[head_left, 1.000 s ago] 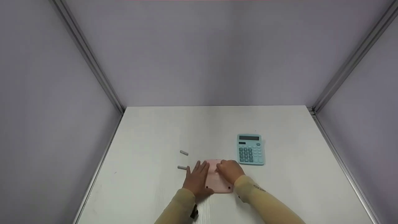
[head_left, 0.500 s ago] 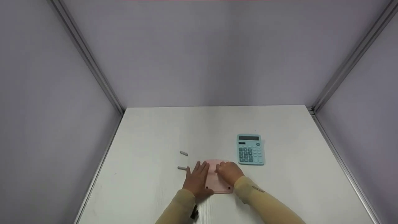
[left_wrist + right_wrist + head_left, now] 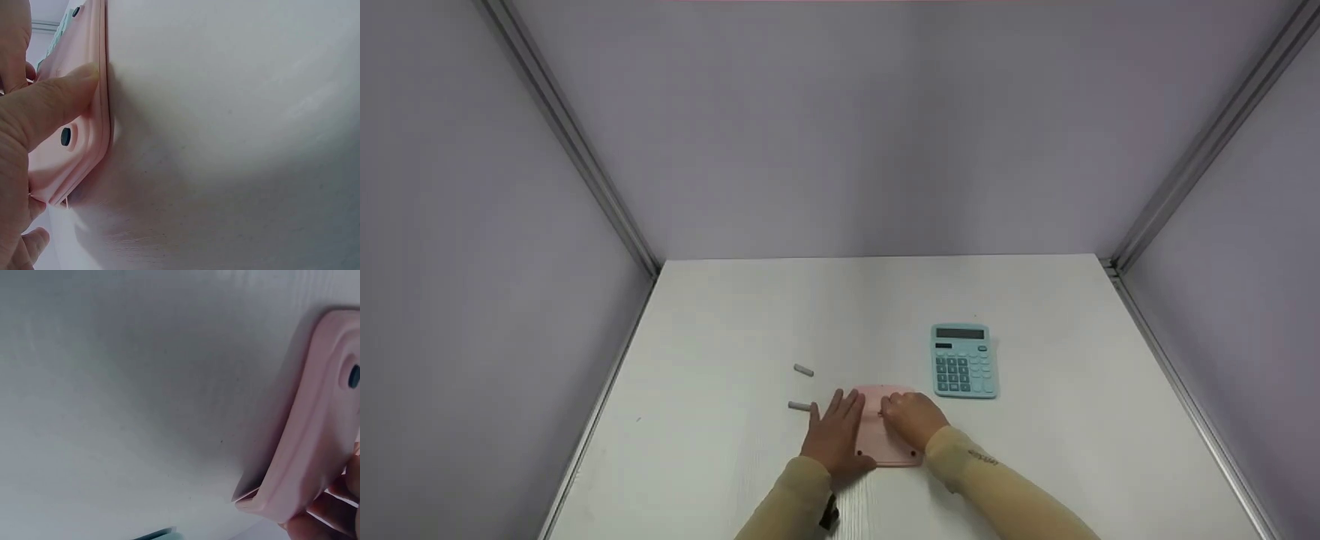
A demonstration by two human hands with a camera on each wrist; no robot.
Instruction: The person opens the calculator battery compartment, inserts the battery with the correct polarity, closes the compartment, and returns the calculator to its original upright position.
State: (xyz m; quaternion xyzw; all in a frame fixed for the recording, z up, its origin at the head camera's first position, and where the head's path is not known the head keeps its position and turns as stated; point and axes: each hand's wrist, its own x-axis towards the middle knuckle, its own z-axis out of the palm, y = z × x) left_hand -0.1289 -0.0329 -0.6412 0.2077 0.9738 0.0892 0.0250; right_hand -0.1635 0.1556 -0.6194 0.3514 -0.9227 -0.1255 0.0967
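little has changed: we find the pink device near and left of the blue calculator, left hand against it with fingers spread, right hand curled over it, contents indeterminable; no visible progress, we judge.

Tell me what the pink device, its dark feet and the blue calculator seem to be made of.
Pink device: probably hard plastic, satin, with smooth moulded edges and a soft sheen.
Dark feet: possibly rubber, since they are small raised discs; plastic can't be excluded.
Blue calculator: likely matt plastic, evenly coloured without strong glints.
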